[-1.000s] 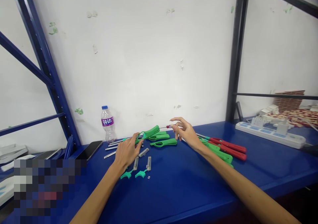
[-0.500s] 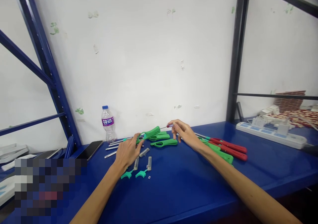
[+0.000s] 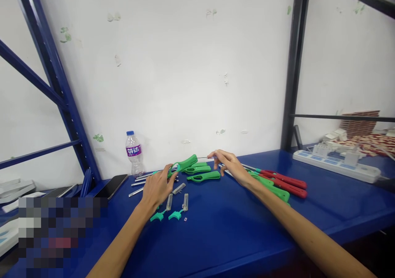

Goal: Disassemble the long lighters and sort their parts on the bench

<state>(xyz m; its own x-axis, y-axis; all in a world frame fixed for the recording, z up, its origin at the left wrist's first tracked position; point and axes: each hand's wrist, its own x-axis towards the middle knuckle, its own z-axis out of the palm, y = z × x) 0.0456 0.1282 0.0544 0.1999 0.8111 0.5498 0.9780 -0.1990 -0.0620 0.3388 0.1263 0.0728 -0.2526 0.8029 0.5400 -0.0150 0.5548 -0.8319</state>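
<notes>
My left hand (image 3: 158, 186) grips a green lighter handle (image 3: 187, 162), tilted up to the right, with a turquoise trigger showing beside the fingers. A thin dark wire (image 3: 202, 158) runs from the handle's end toward my right hand (image 3: 230, 165), whose fingertips are pinched on the wire's far end; the tip there is small and partly covered. Two more green lighter handles, one of them the nearer handle (image 3: 205, 177), lie on the table below the wire. In front of my left hand lie clear fuel tanks (image 3: 185, 202) with turquoise triggers (image 3: 175, 215).
Metal lighter tubes (image 3: 135, 192) lie left of my hand. At right are red lighters (image 3: 288, 187) and green handles (image 3: 279, 193). A bottle (image 3: 133, 154), a phone (image 3: 111, 186), a white power strip (image 3: 336, 167) and blue rack posts (image 3: 58, 76) surround the table (image 3: 216, 237).
The handle in my left hand has shifted very slightly left. My right fingers now cover more of the small red piece at the wire's end.
</notes>
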